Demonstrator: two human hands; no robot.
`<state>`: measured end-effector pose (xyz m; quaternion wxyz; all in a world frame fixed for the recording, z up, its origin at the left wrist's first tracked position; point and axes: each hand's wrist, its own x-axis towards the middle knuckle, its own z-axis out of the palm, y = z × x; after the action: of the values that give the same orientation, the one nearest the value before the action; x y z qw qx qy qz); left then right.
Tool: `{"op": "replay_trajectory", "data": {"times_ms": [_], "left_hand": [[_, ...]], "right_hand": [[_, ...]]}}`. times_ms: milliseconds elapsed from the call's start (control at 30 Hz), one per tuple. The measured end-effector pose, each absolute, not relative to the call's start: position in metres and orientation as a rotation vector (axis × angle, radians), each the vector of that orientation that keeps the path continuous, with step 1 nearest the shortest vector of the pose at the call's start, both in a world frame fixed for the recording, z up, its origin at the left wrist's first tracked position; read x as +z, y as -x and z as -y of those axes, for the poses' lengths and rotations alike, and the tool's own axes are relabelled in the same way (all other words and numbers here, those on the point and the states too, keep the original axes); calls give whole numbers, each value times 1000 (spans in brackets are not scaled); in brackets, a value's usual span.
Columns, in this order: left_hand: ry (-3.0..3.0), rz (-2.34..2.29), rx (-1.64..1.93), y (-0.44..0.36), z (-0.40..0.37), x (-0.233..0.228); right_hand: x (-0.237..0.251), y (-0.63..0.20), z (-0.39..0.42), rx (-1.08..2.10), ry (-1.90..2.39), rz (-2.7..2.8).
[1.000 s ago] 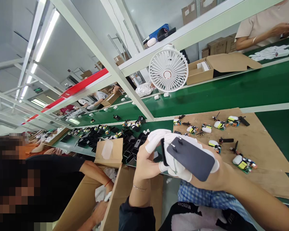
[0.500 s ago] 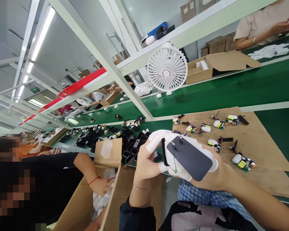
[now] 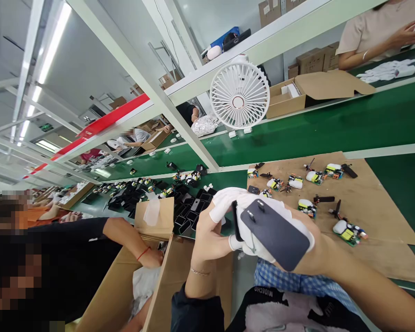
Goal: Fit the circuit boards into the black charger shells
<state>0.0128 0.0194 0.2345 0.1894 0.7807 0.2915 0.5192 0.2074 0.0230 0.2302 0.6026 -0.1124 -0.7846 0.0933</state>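
Both my hands meet in front of me above the table's near edge. My right hand (image 3: 309, 256), with white finger cots, grips a dark flat charger shell (image 3: 275, 234) with two metal prongs sticking up near its far end. My left hand (image 3: 209, 233), also with white fingertip covers, presses against the shell's left end, where a thin black part (image 3: 234, 220) sits upright between the fingers. Just beyond lie several small circuit boards (image 3: 349, 230) on a brown cardboard sheet (image 3: 373, 207).
A white desk fan (image 3: 239, 95) stands by the green conveyor belt (image 3: 332, 129). Black housings (image 3: 190, 210) fill trays at centre left. A neighbour's arm (image 3: 124, 235) reaches into an open carton (image 3: 180, 276) at my left. Another person's arms show at top right.
My hands and the shell stay nearly where they were, shifting slightly. The neighbour's arm at left has lifted and reached further into the carton.
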Motion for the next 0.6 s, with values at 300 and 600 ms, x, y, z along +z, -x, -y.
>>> {"op": "replay_trajectory", "data": {"times_ms": [300,600], "left_hand": [[-2206,-884,1439,-12,-18,233],[-2201,-890,1479,-13,-17,231]], "right_hand": [[232,-205,-17,180,362,1813],[231,-203,-16,277,371,1811]]}}
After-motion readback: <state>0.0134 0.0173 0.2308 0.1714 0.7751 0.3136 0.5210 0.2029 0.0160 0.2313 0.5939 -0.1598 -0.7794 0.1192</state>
